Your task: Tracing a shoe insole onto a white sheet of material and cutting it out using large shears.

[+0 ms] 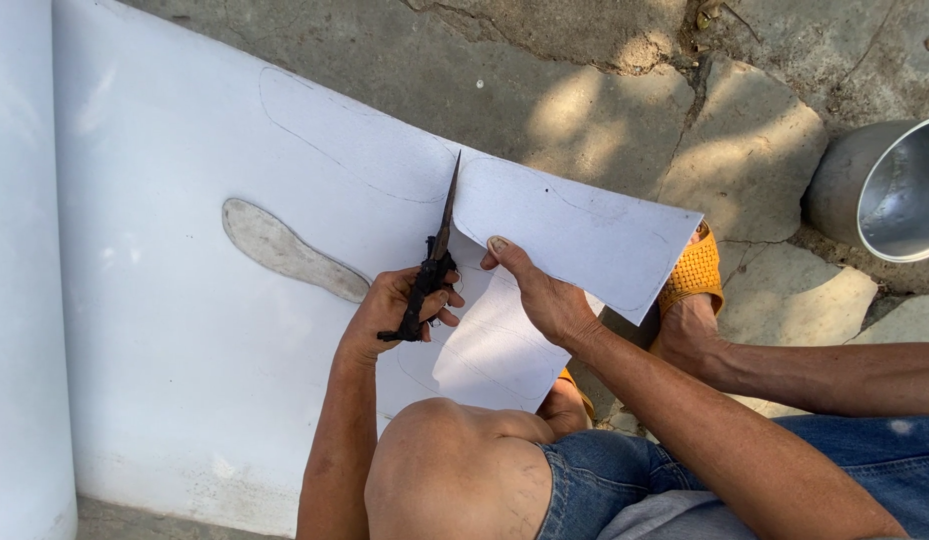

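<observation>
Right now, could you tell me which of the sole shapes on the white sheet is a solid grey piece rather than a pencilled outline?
The grey sole template, lying left of the scissors; the other shapes on the white sheet are only thin drawn lines.

Smooth matt white sheet [185, 330]; dark, dull metal scissors [433, 265]; shiny metal pot [885, 190]; rough cracked stone floor [585, 90].

I see a cracked stone floor [545, 90], grey and dappled with sun and shade. Directly on it lies a wide white sheet [165, 330], unrolled from a roll [20, 300] resting at the left edge of view. 1 grey sole-shaped template [290, 250] lies flat on that sheet. At the far right a metal pot [885, 190] sits on the stones, and an orange sandal [693, 272] rests on them beside the sheet's lifted edge
</observation>
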